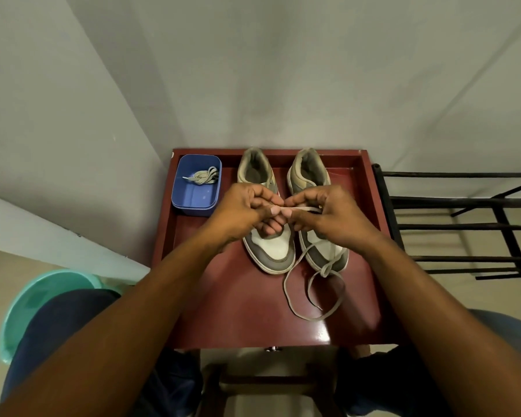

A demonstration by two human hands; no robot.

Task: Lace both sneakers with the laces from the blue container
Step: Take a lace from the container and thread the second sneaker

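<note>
Blue container: I see it open-topped at the back left corner of the red table, just beside one sneaker.
Inside it: one spare lace, bundled, lying toward the back wall.
Sneakers: the sneaker by the container and the outer sneaker stand side by side, toes toward me.
Working lace: a short flat stretch runs between my two hands, above the gap between the sneakers.
Left hand: fingers curled, thumb and forefinger pinching the working lace.
Right hand: fingers curled, pinching the same lace just beside the left fingertips.
Loose length: it trails from under the right hand over the outer sneaker's toe and loops on the table in front.
Eyelets: hidden by my hands; I cannot tell what is threaded.
</note>
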